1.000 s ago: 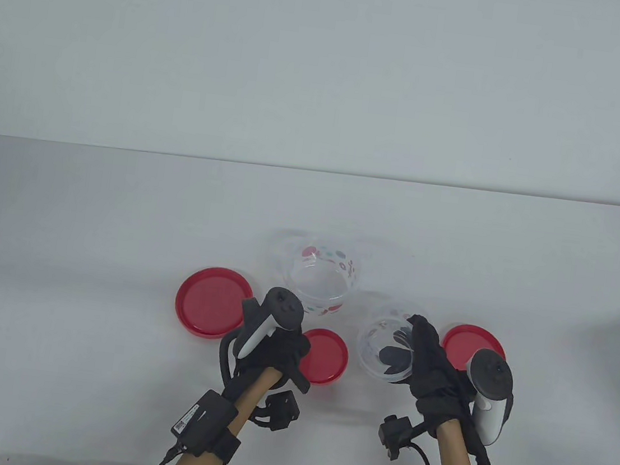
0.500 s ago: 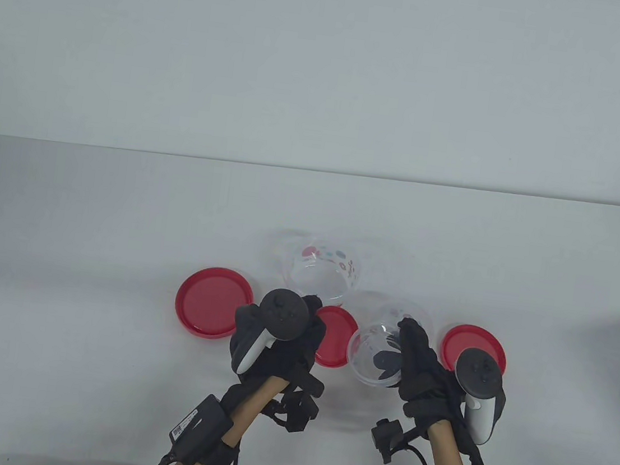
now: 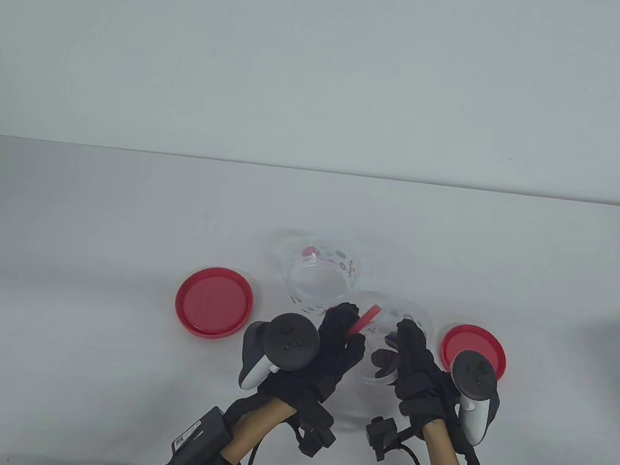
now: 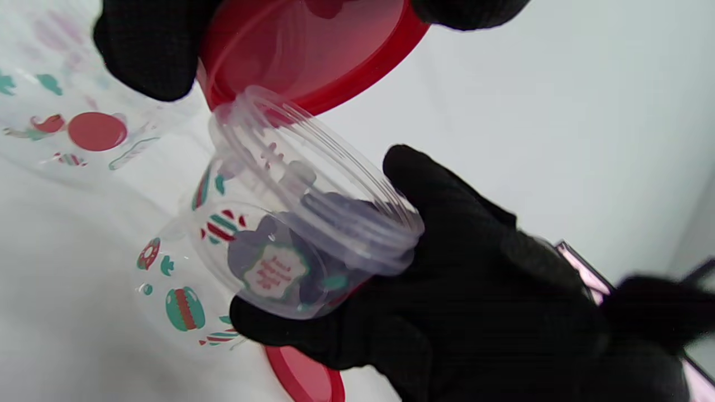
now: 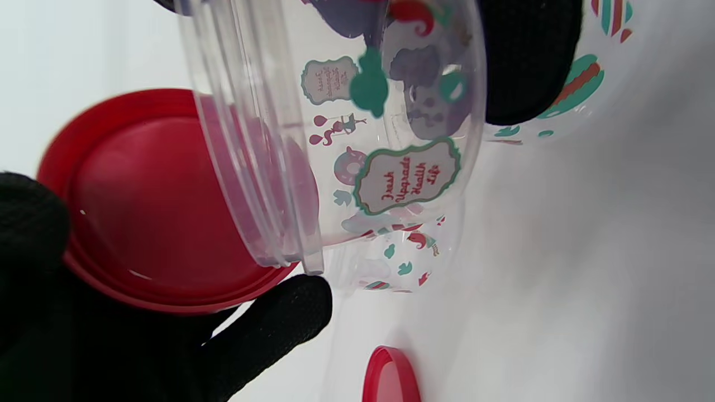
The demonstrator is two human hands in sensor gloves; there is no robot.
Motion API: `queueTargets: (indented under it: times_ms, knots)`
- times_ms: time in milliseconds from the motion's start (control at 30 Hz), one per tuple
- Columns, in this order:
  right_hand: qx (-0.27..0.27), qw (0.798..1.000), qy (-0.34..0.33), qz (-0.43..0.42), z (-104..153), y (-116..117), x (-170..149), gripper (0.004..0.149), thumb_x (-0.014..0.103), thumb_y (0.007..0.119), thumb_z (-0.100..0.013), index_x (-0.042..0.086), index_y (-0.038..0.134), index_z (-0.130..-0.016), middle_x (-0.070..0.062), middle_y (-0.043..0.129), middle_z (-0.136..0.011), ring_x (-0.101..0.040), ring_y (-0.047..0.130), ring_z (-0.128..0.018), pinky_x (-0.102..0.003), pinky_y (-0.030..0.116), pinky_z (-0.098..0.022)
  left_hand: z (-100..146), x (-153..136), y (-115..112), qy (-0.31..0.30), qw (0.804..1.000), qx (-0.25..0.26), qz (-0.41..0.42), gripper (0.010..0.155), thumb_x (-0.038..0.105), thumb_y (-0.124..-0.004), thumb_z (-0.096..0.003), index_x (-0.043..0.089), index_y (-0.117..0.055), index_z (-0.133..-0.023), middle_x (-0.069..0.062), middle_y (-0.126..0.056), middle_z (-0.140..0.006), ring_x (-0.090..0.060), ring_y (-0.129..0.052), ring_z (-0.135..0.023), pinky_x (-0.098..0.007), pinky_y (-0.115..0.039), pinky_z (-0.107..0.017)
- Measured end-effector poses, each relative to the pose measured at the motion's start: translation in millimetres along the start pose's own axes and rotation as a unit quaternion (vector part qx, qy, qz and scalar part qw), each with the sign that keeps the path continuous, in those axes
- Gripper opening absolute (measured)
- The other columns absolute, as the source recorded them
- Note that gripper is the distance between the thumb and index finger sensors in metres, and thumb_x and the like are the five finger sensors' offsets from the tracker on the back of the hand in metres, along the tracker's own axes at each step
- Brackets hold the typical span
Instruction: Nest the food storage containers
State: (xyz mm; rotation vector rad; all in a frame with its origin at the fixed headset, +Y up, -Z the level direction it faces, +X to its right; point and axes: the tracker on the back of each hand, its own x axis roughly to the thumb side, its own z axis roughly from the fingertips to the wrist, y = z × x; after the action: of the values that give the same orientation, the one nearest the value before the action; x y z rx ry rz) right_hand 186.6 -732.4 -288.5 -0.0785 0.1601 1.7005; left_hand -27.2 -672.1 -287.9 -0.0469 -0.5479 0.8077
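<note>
My right hand [image 3: 402, 343] grips a small clear printed container [image 3: 382, 360] above the table, tilted with its mouth toward the left. My left hand [image 3: 347, 330] pinches a small red lid [image 3: 365, 318] by its rim, held on edge right at that mouth. In the left wrist view the lid [image 4: 301, 50] touches the container's threaded rim [image 4: 313, 184], with the right hand [image 4: 475, 279] underneath. The right wrist view shows the container [image 5: 346, 111] in front of the lid [image 5: 145, 201]. A large clear printed container [image 3: 319, 273] stands open behind the hands.
A large red lid [image 3: 214, 302] lies on the left and a medium red lid [image 3: 475, 349] on the right. Another clear printed container [image 3: 410, 311] stands just behind the held one. The table's far edge meets a pale wall.
My left hand has lifted the small red lid off the table and carried it right, to the container's mouth. My right hand has shifted slightly left with the container.
</note>
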Motion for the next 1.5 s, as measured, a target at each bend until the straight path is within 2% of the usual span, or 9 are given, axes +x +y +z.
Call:
queueTargets:
  times_ms: [133,367,600,733,800,900,1033,1233,1500]
  knots:
    - [-0.003,1.0,-0.002,-0.02,0.3,0.1,0.1,0.072,0.051,0.045,-0.067,-0.004,0.031,-0.111,-0.032,0.046,-0.106,-0.046,0.074,-0.079,-0.055,0.071,-0.05,3.4,14.2,-10.4,-0.043,0.994,0.003,-0.103,0.054,0.045,-0.049,-0.0622,0.019,-0.026,-0.105,-0.018,-0.036,-0.123,-0.051,-0.049,-0.108,-0.061,-0.062,-0.07]
    - [0.007,0.998,0.005,-0.059,-0.2,1.4,-3.0,0.072,0.051,0.045,-0.067,-0.003,0.029,-0.111,-0.031,0.044,-0.107,-0.046,0.072,-0.08,-0.054,0.072,-0.051,7.2,22.3,-27.4,-0.066,0.979,-0.007,-0.194,0.054,0.045,-0.051,-0.0623,0.023,-0.025,-0.104,-0.013,-0.033,-0.125,-0.046,-0.038,-0.113,-0.062,-0.052,-0.076]
    - [0.022,0.99,-0.006,-0.141,-2.0,2.3,-6.2,0.069,0.052,0.043,-0.067,0.001,0.038,-0.113,-0.031,0.043,-0.11,-0.05,0.07,-0.081,-0.052,0.072,-0.051,6.3,11.3,-27.5,-0.047,0.98,-0.021,-0.192,0.051,0.046,-0.051,-0.0643,0.027,-0.024,-0.104,-0.008,-0.027,-0.127,-0.042,-0.028,-0.116,-0.059,-0.049,-0.079]
    - [0.035,0.99,-0.012,-0.134,-4.2,2.8,-7.3,0.068,0.053,0.046,-0.067,0.006,0.044,-0.114,-0.03,0.038,-0.109,-0.048,0.066,-0.082,-0.052,0.071,-0.052,5.4,7.1,-26.9,-0.057,0.985,-0.022,-0.16,0.05,0.047,-0.052,-0.0651,0.03,-0.024,-0.104,-0.005,-0.025,-0.127,-0.038,-0.025,-0.117,-0.055,-0.043,-0.082]
    - [0.059,0.988,-0.008,-0.145,-4.1,4.8,-7.3,0.068,0.055,0.046,-0.066,0.009,0.04,-0.116,-0.03,0.031,-0.11,-0.05,0.059,-0.085,-0.054,0.069,-0.053,5.6,6.9,-28.4,-0.057,0.984,-0.025,-0.166,0.054,0.047,-0.052,-0.0653,0.031,-0.021,-0.107,-0.003,-0.024,-0.128,-0.036,-0.024,-0.118,-0.054,-0.042,-0.083]
    - [0.07,0.986,-0.006,-0.153,-4.4,4.2,-7.4,0.069,0.056,0.047,-0.066,0.01,0.038,-0.116,-0.033,0.029,-0.111,-0.054,0.06,-0.087,-0.057,0.069,-0.052,5.6,4.1,-30.7,-0.054,0.984,-0.028,-0.167,0.063,0.047,-0.052,-0.0651,0.032,-0.019,-0.117,-0.002,-0.023,-0.128,-0.033,-0.024,-0.118,-0.053,-0.041,-0.083]
    - [0.057,0.99,-0.01,-0.126,-4.3,5.3,-7.9,0.068,0.055,0.047,-0.066,0.009,0.039,-0.116,-0.033,0.032,-0.111,-0.054,0.064,-0.085,-0.054,0.072,-0.051,5.2,1.9,-31.2,-0.049,0.986,-0.032,-0.154,0.063,0.046,-0.051,-0.0653,0.033,-0.022,-0.119,-0.002,-0.025,-0.127,-0.034,-0.024,-0.118,-0.055,-0.041,-0.083]
    - [0.04,0.993,-0.015,-0.111,-3.4,7.3,-8.2,0.066,0.052,0.045,-0.067,0.007,0.038,-0.115,-0.033,0.032,-0.111,-0.054,0.063,-0.085,-0.054,0.072,-0.051,6.6,4.3,-36.1,-0.049,0.98,-0.031,-0.188,0.062,0.045,-0.05,-0.0654,0.031,-0.022,-0.119,-0.005,-0.024,-0.127,-0.037,-0.026,-0.117,-0.056,-0.042,-0.082]
    - [0.027,0.994,-0.017,-0.104,-3.4,9.5,-11.1,0.065,0.05,0.044,-0.067,0.007,0.037,-0.115,-0.033,0.031,-0.111,-0.055,0.062,-0.085,-0.055,0.07,-0.053,7.3,1.8,-41.3,-0.041,0.983,-0.034,-0.177,0.062,0.043,-0.049,-0.0654,0.028,-0.021,-0.119,-0.008,-0.021,-0.126,-0.038,-0.023,-0.117,-0.059,-0.034,-0.082]
